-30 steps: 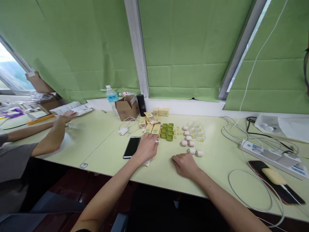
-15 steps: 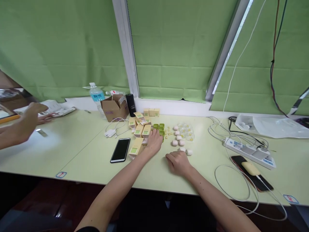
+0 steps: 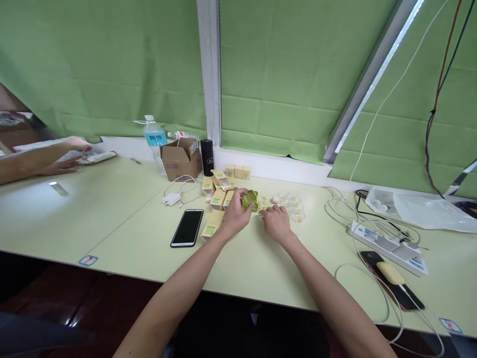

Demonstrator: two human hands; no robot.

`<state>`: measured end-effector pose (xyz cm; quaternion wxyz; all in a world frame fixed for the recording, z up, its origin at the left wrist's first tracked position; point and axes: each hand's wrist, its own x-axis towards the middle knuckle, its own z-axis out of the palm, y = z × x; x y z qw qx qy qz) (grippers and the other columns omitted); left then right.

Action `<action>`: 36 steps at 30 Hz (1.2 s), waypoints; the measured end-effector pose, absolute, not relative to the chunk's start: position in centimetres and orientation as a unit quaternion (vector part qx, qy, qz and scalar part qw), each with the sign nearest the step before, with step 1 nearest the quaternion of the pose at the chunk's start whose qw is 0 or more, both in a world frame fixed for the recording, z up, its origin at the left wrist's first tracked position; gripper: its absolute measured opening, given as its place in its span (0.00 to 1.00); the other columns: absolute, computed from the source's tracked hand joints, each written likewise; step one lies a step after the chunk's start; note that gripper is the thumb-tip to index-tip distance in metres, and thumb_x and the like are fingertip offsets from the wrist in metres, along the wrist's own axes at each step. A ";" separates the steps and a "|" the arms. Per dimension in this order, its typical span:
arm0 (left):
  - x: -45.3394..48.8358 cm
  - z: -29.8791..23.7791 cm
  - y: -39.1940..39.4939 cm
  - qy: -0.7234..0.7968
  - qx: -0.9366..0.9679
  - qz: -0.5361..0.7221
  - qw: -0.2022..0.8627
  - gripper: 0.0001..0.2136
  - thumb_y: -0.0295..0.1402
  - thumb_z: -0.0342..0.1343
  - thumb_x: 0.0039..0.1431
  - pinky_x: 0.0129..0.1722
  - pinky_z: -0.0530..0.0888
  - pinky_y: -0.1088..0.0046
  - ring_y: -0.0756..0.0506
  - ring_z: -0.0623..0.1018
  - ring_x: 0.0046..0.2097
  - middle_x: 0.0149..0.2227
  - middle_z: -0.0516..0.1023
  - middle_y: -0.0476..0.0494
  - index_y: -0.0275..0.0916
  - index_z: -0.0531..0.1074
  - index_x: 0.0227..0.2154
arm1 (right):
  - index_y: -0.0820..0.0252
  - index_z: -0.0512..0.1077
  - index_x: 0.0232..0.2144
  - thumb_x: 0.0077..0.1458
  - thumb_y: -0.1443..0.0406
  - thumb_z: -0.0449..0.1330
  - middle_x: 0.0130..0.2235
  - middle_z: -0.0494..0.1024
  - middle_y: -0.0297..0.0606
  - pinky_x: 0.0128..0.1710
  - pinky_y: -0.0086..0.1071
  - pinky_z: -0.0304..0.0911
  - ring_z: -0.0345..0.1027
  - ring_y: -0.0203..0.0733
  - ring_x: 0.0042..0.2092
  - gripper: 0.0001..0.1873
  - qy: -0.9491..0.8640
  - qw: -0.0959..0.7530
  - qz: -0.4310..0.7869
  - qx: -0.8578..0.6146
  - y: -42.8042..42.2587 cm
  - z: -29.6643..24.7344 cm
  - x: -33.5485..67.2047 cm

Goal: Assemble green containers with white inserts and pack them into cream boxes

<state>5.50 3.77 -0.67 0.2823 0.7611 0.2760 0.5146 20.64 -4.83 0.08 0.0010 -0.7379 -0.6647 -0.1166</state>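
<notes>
My left hand (image 3: pixel 237 215) is closed around a small green square cup (image 3: pixel 249 197), its thumb and fingers at the cup's sides. Just right of it, my right hand (image 3: pixel 276 223) is closed, palm down, fingertips pinched at the edge of several tiny yellow pieces (image 3: pixel 263 203). Whether one is between those fingers is too small to make out. One pale pink cylinder (image 3: pixel 275 200) shows behind the right hand, which may hide others. Clear round plastic cases (image 3: pixel 292 205) with yellow spots lie right of it. Open cream boxes (image 3: pixel 217 200) are heaped left of my left hand.
A phone (image 3: pixel 187 227), a white charger (image 3: pixel 172 199), a cardboard box (image 3: pixel 181 160), a water bottle (image 3: pixel 155 140) and a black flask (image 3: pixel 207 156) stand left. Rightward lie a power strip (image 3: pixel 387 248), cables and another phone (image 3: pixel 391 281). Another person's hands (image 3: pixel 70 154) work at far left.
My left hand has taken hold of a green cup. My right hand has moved forward from beside the pink cylinders to the yellow pieces. The other person's hands have shifted.
</notes>
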 end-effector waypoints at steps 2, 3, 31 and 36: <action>5.6 -0.7 3.7 0.276 0.734 0.534 0.315 0.20 0.32 0.59 0.60 0.47 0.73 0.67 0.43 0.76 0.51 0.54 0.73 0.40 0.43 0.62 0.53 | 0.58 0.76 0.50 0.62 0.72 0.53 0.45 0.81 0.49 0.46 0.40 0.48 0.68 0.51 0.49 0.18 -0.663 -0.034 -0.104 -0.741 -3.7 -0.1 20.2; 5.6 -0.6 3.7 0.274 0.726 0.539 0.326 0.20 0.31 0.59 0.59 0.47 0.73 0.67 0.44 0.76 0.50 0.53 0.73 0.40 0.43 0.63 0.54 | 0.58 0.75 0.51 0.62 0.73 0.53 0.46 0.81 0.49 0.46 0.40 0.48 0.69 0.51 0.49 0.19 -0.662 -0.046 -0.099 -0.742 -3.4 -0.3 20.0; 5.8 -0.4 3.9 0.133 0.645 0.531 0.533 0.23 0.35 0.67 0.53 0.54 0.77 0.61 0.40 0.78 0.54 0.56 0.76 0.35 0.40 0.72 0.51 | 0.60 0.70 0.42 0.62 0.74 0.47 0.39 0.80 0.43 0.43 0.36 0.57 0.71 0.43 0.40 0.13 -0.629 0.335 -0.090 -0.696 -5.9 -0.1 21.4; 6.6 -0.5 3.9 0.107 0.566 0.494 0.652 0.28 0.35 0.74 0.45 0.50 0.76 0.65 0.41 0.78 0.52 0.51 0.78 0.37 0.39 0.74 0.51 | 0.56 0.68 0.37 0.65 0.59 0.52 0.30 0.73 0.34 0.32 0.32 0.64 0.68 0.39 0.31 0.08 -0.510 0.657 0.068 -0.552 -7.5 -0.6 22.7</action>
